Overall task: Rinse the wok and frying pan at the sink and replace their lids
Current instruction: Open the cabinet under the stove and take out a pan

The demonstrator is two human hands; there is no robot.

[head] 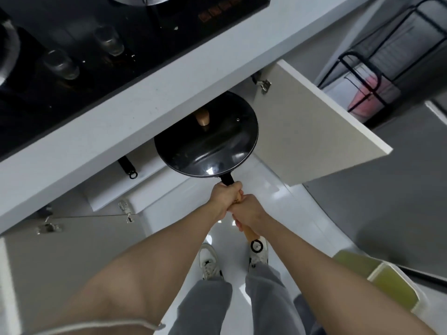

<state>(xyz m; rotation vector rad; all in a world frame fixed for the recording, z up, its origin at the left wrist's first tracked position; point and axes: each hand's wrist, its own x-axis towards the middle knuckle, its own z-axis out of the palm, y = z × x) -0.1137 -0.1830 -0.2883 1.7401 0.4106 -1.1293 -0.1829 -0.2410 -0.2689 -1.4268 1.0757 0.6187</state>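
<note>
A black wok (pixel 251 151) with a glass lid (pixel 208 139) on it hangs half out of the open cabinet under the counter. The lid has a wooden knob (pixel 202 118). Both hands grip the wok's wooden handle (pixel 249 234). My left hand (pixel 223 195) holds it close to the pan, and my right hand (pixel 249 213) holds it just behind. A black ring (pixel 256 245) marks the handle's end. A second black handle with a ring (pixel 127 166) shows inside the cabinet; its pan is hidden.
The white counter edge (pixel 135 122) runs above the cabinet, with a dark hob (pixel 79 56) carrying two glasses. The cabinet door (pixel 312 131) stands open on the right. A black wire rack (pixel 377 68) is at the upper right, a green bin (pixel 387 284) at the lower right.
</note>
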